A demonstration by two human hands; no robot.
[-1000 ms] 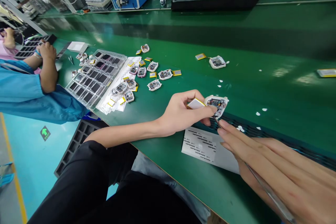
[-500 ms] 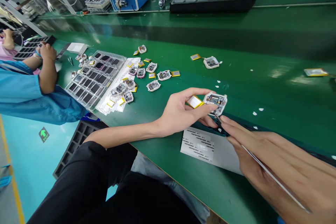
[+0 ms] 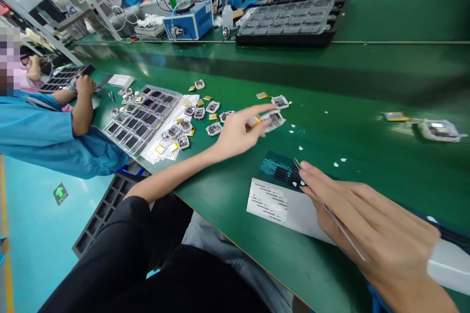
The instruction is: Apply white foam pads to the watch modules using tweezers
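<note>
My left hand (image 3: 237,132) grips a white watch case (image 3: 274,121) between thumb and fingers, its circuit board facing up. A small yellow-edged battery (image 3: 253,121) attached to it is partly hidden by the fingers. Just behind lies another opened watch case (image 3: 281,102) with its own battery (image 3: 262,95). Metal tweezers (image 3: 343,231) are pinched in my right hand (image 3: 374,227); their tips are over a dark sheet (image 3: 273,166) with thin black strips and small white bits. Nearer me, a white printed sheet (image 3: 270,200) lies beside it.
Several opened watch cases (image 3: 213,107) with batteries lie left of my left hand. A clear compartment tray (image 3: 134,144) stands by a co-worker's blue sleeve (image 3: 73,151). At right is another watch case (image 3: 438,129). Behind stand a blue box (image 3: 198,19) and stacked trays (image 3: 286,19).
My left hand has carried the watch case away from the tweezers, toward the back and left. My right hand stays low over the dark sheet. The camera view has tilted up.
</note>
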